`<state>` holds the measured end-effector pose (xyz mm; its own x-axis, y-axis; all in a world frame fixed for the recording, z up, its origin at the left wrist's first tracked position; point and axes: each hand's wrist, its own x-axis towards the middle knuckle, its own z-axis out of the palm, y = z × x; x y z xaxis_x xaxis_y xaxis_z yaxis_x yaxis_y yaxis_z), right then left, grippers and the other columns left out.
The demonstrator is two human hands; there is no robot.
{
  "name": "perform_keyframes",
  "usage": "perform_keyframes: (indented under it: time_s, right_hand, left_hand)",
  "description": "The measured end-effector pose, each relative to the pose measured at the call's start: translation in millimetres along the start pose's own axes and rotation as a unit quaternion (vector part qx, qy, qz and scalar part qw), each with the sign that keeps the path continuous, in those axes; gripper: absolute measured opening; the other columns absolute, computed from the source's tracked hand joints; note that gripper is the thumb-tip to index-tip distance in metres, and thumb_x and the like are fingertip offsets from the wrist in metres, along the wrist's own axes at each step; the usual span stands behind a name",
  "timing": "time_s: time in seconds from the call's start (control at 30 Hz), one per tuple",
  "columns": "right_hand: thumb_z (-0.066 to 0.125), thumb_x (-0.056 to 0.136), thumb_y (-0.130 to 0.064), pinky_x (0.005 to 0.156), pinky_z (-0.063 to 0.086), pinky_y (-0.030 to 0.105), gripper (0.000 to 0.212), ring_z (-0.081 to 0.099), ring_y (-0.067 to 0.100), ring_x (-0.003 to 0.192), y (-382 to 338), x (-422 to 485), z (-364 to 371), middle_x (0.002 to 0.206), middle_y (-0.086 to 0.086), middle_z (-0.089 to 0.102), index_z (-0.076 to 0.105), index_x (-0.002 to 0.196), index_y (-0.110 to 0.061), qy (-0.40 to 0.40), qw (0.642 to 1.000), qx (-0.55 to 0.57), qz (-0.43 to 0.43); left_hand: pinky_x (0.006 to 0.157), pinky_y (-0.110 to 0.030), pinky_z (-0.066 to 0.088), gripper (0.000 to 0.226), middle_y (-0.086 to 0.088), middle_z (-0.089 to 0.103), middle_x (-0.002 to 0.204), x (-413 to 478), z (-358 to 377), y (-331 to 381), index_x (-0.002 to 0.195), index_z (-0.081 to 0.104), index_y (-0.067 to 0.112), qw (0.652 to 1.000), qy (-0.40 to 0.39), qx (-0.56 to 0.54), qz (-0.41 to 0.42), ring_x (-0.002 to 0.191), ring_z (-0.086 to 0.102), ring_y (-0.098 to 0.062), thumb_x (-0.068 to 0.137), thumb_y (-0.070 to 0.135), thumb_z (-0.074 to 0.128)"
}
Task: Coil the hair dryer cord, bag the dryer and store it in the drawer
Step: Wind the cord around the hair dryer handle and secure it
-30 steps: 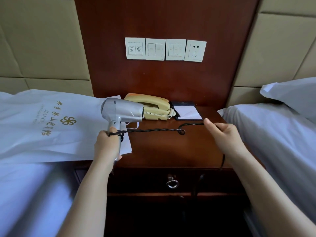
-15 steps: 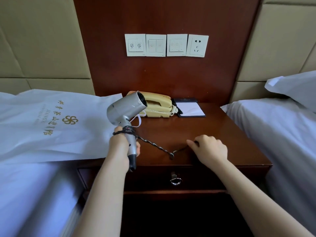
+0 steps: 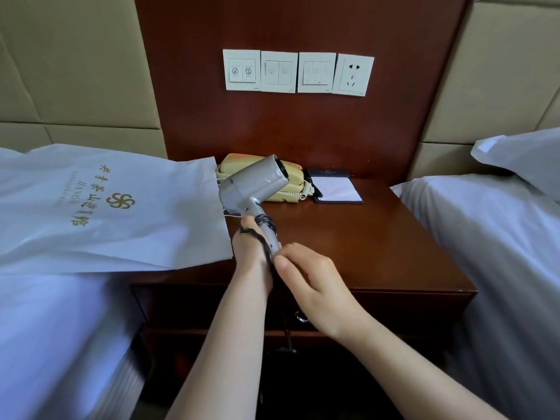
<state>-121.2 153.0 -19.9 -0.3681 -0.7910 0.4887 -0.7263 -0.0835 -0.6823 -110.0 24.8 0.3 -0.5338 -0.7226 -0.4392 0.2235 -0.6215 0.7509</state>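
Cord (image 3: 264, 234) was being wound round the handle of the hair dryer (image 3: 254, 184) at this moment; the left hand (image 3: 250, 248) was wrapped round that handle with a few dark turns lying across its fingers, and the right hand (image 3: 306, 283) was curled in close beside it, thumb and forefinger pinching the cord just below the handle's end. Dryer and both hands hung above the front part of the nightstand (image 3: 378, 244), nozzle tilted up and back toward the yellow telephone (image 3: 292, 177); the loose tail of cord dropped past the front edge and ran down in front of the drawer (image 3: 394, 310), which was shut, its ring pull partly hidden by the right wrist. The white bag (image 3: 121, 207) lay flat on the bed to the left, its mouth reaching onto the nightstand just beside the dryer.

To do this step well, the turns probably wanted to be laid side by side along the handle under light, even tension; pulled hard, a twisted cord of this kind tends to kink at the handle's base. The left fingers looked caught under some turns, so they would likely need slipping free without loosening the coil; the right hand would do best to feed the hanging tail up gradually, since whether the plug could snag below was out of view.
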Motion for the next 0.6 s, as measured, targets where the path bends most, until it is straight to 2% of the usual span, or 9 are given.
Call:
perform_keyframes:
  time_s: [0.03, 0.1, 0.17, 0.23, 0.33, 0.4, 0.5, 0.53, 0.6]
  right_hand:
    - [0.047, 0.091, -0.032, 0.068, 0.037, 0.016, 0.021, 0.048, 0.005, 0.071, -3, -2, 0, 0.077, -0.004, 0.053, 0.055, 0.078, -0.019, 0.0, 0.999, 0.012, 0.031]
    - [0.057, 0.089, -0.024, 0.069, 0.038, 0.015, 0.017, 0.05, 0.01, 0.074, -4, -3, 0, 0.081, 0.002, 0.054, 0.055, 0.075, -0.015, -0.015, 0.997, 0.01, 0.074]
    - [0.057, 0.09, -0.014, 0.073, 0.038, 0.016, 0.018, 0.05, 0.012, 0.074, -9, -2, 1, 0.081, 0.004, 0.052, 0.053, 0.073, -0.012, -0.047, 0.994, 0.026, 0.092]
    - [0.05, 0.093, -0.008, 0.068, 0.039, 0.014, 0.022, 0.049, 0.006, 0.066, -13, -1, 0, 0.075, -0.001, 0.051, 0.052, 0.072, -0.009, -0.077, 0.979, 0.134, 0.134]
    - [0.042, 0.097, -0.009, 0.054, 0.047, 0.018, 0.029, 0.05, 0.009, 0.048, -13, 4, -17, 0.06, 0.0, 0.05, 0.047, 0.068, -0.011, -0.097, 0.889, 0.366, 0.256]
    - [0.044, 0.096, -0.014, 0.04, 0.036, 0.016, 0.031, 0.034, 0.004, 0.036, -9, 4, -35, 0.051, -0.004, 0.038, 0.041, 0.066, -0.014, -0.134, 0.849, 0.417, 0.296]
    - [0.051, 0.091, -0.021, 0.034, 0.018, 0.011, 0.026, 0.02, -0.001, 0.035, 2, 5, -57, 0.046, -0.01, 0.027, 0.045, 0.066, -0.013, -0.164, 0.87, 0.368, 0.284]
    - [0.051, 0.092, -0.021, 0.034, 0.016, 0.012, 0.028, 0.017, 0.0, 0.036, 4, 7, -61, 0.046, -0.01, 0.025, 0.047, 0.066, -0.013, -0.15, 0.882, 0.344, 0.284]
    - [0.048, 0.095, -0.021, 0.034, 0.014, 0.013, 0.033, 0.015, 0.002, 0.037, 7, 14, -65, 0.044, -0.011, 0.023, 0.047, 0.063, -0.014, -0.099, 0.911, 0.288, 0.279]
  left_hand:
    - [0.07, -0.027, 0.042, 0.03, -0.009, 0.048, 0.099, 1, 1, -5, 0.105, 0.05, 0.007, 0.999, 0.006, 0.011, 0.04, 0.084, 0.053, -0.025, 0.1, 0.026, 0.027]
    - [0.072, -0.031, 0.045, 0.026, -0.01, 0.045, 0.099, -1, -1, -11, 0.111, 0.05, 0.009, 0.987, 0.057, 0.079, 0.13, 0.088, 0.052, -0.03, 0.101, 0.023, 0.03]
    - [0.068, -0.031, 0.043, 0.033, -0.011, 0.046, 0.1, -2, -2, -11, 0.12, 0.051, 0.002, 0.981, 0.062, 0.095, 0.16, 0.078, 0.05, -0.026, 0.101, 0.021, 0.033]
    - [0.064, -0.03, 0.044, 0.037, -0.013, 0.052, 0.101, 2, -5, -8, 0.126, 0.048, -0.002, 0.975, 0.074, 0.103, 0.181, 0.069, 0.046, -0.022, 0.1, 0.022, 0.035]
    - [0.065, -0.032, 0.047, 0.036, -0.011, 0.052, 0.092, 7, -15, -1, 0.123, 0.049, 0.004, 0.968, 0.094, 0.14, 0.185, 0.071, 0.05, -0.025, 0.1, 0.028, 0.034]
    - [0.055, -0.028, 0.047, 0.044, -0.007, 0.05, 0.085, 10, -22, 10, 0.131, 0.046, 0.003, 0.97, 0.103, 0.136, 0.172, 0.064, 0.049, -0.02, 0.1, 0.031, 0.033]
    - [0.031, -0.021, 0.041, 0.045, -0.005, 0.047, 0.07, 14, -38, 25, 0.125, 0.051, 0.003, 0.972, 0.123, 0.141, 0.142, 0.055, 0.045, -0.018, 0.099, 0.035, 0.034]
    - [0.035, -0.023, 0.044, 0.044, -0.012, 0.052, 0.073, 17, -45, 28, 0.111, 0.056, 0.003, 0.971, 0.128, 0.149, 0.14, 0.056, 0.048, -0.025, 0.095, 0.039, 0.037]
    - [0.058, -0.039, 0.049, 0.04, -0.023, 0.061, 0.085, 23, -55, 31, 0.081, 0.054, 0.005, 0.96, 0.126, 0.197, 0.152, 0.064, 0.053, -0.033, 0.087, 0.042, 0.04]
